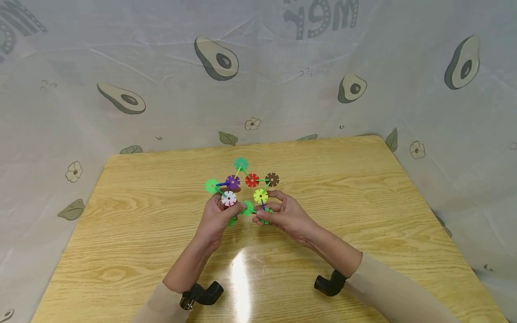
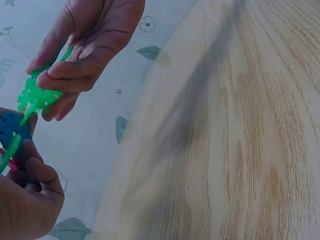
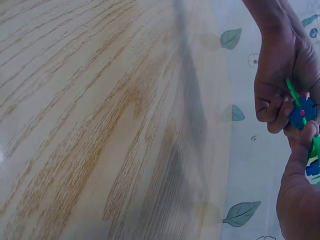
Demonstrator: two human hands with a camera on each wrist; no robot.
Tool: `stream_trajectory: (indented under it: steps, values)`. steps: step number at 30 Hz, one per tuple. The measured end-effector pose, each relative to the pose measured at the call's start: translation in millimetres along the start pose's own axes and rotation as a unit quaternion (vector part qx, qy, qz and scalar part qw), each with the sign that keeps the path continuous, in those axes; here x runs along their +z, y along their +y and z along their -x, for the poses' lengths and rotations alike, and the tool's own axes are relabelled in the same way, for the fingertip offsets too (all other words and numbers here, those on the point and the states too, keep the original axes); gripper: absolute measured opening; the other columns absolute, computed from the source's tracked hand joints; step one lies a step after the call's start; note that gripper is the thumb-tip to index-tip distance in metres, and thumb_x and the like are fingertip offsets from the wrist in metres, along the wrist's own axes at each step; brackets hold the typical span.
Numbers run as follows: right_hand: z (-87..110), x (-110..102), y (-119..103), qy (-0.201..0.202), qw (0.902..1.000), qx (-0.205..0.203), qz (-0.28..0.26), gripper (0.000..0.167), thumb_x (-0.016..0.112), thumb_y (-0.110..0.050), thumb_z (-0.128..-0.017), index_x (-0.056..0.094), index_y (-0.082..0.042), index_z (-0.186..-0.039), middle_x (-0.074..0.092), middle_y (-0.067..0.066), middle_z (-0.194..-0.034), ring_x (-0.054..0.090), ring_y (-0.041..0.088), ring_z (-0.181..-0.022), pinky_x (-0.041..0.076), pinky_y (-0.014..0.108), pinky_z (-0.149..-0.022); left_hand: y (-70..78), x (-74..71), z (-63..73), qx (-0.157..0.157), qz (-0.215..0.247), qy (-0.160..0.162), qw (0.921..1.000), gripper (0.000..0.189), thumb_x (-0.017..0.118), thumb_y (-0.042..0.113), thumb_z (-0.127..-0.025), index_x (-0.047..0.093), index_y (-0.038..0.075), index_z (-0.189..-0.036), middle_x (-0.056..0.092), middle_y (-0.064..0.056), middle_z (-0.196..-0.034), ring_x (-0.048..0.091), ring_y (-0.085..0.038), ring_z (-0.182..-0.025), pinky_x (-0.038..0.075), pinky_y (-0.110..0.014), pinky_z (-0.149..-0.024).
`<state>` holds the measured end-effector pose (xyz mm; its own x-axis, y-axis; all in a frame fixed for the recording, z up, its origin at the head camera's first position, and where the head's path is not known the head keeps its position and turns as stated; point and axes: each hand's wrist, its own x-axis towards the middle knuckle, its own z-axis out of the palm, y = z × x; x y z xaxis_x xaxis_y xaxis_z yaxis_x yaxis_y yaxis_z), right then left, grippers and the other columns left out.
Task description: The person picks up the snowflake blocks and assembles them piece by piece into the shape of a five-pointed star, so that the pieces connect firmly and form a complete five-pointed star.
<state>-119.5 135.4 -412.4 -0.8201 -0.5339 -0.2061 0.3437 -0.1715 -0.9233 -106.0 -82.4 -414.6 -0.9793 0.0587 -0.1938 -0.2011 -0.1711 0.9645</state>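
Both hands hold up a star-like outline of notched plastic discs [image 1: 252, 180] joined by thin coloured sticks. White [image 1: 228, 198], purple [image 1: 232, 181], brown [image 1: 272, 179], yellow [image 1: 260, 195] and several green discs belong to it. My left hand [image 1: 216, 217] grips the lower left part beside the white disc, its thumb reaching toward a green disc [image 1: 247, 207]. A blue disc [image 2: 12, 131] sits in the left fingers in the left wrist view. With thumb and fingers, my right hand [image 1: 288, 218] pinches a green disc [image 2: 40, 95] at the lower right. The fingers partly hide both held spots.
Below the hands stretches a wooden table [image 1: 141, 251] with a bright reflection near its front. A pale curtain [image 1: 169, 54] printed with avocados and leaves stands behind and beside it. Black mounts [image 1: 208, 294] are strapped to both wrists.
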Motion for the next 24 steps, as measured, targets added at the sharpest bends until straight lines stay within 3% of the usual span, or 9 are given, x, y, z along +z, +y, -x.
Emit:
stream_trajectory:
  steps: [10,15,18,20,22,24]
  values:
    - [-1.2,1.5,0.9,0.003,1.0,-0.005,-0.002,0.073,0.064,-0.001,-0.102,0.019,0.005,-0.159,0.077,-0.001,-0.11,0.078,0.01,-0.092,0.063,0.03,-0.097,-2.7,0.6,-2.9,-0.011,0.01,-0.008,0.9999,0.051,0.068,-0.003,-0.092,0.051,-0.003,-0.14,0.054,0.013,-0.075,0.05,-0.004,-0.076,0.044,-0.018,-0.069]
    - [-2.5,-0.2,-0.5,0.005,1.0,0.001,-0.005,0.07,0.066,-0.003,-0.102,0.023,0.003,-0.157,0.078,-0.001,-0.11,0.078,0.01,-0.093,0.062,0.035,-0.101,-1.1,1.6,-5.2,-0.015,-0.003,0.004,0.9999,0.047,0.07,0.0,-0.091,0.05,0.001,-0.134,0.052,0.011,-0.079,0.048,-0.007,-0.077,0.043,-0.019,-0.067]
    - [-1.6,-5.1,-2.9,0.014,0.9994,-0.004,0.031,0.064,0.065,-0.008,-0.104,0.028,0.0,-0.156,0.078,0.005,-0.117,0.078,0.012,-0.098,0.06,0.046,-0.105,0.1,2.3,-6.5,-0.019,-0.012,0.007,0.9997,0.045,0.072,0.002,-0.091,0.049,0.004,-0.13,0.056,0.01,-0.082,0.05,-0.008,-0.079,0.045,-0.02,-0.068]
    - [-0.5,-9.5,-6.3,0.035,0.9967,-0.021,0.07,0.058,0.063,-0.014,-0.106,0.033,-0.002,-0.155,0.075,0.006,-0.123,0.077,0.012,-0.102,0.061,0.046,-0.103,0.9,1.9,-6.7,-0.019,-0.019,0.008,0.9996,0.046,0.073,0.003,-0.091,0.049,0.004,-0.13,0.058,0.01,-0.083,0.052,-0.008,-0.079,0.047,-0.02,-0.068]
    - [-0.2,-14.9,-10.5,0.055,0.9906,-0.059,0.11,0.055,0.06,-0.015,-0.107,0.035,-0.004,-0.155,0.072,0.014,-0.127,0.076,0.013,-0.103,0.063,0.042,-0.097,1.7,1.2,-6.6,-0.018,-0.023,0.009,0.9995,0.045,0.072,0.004,-0.092,0.049,0.004,-0.13,0.06,0.009,-0.084,0.054,-0.007,-0.079,0.047,-0.02,-0.068]
    - [-0.9,-21.3,-15.2,0.074,0.9771,-0.112,0.165,0.054,0.061,-0.013,-0.107,0.037,-0.006,-0.155,0.07,0.019,-0.126,0.075,0.014,-0.1,0.065,0.036,-0.089,2.4,0.4,-6.2,-0.016,-0.025,0.007,0.9995,0.045,0.072,0.003,-0.092,0.049,0.002,-0.131,0.061,0.009,-0.084,0.054,-0.007,-0.077,0.048,-0.02,-0.067]
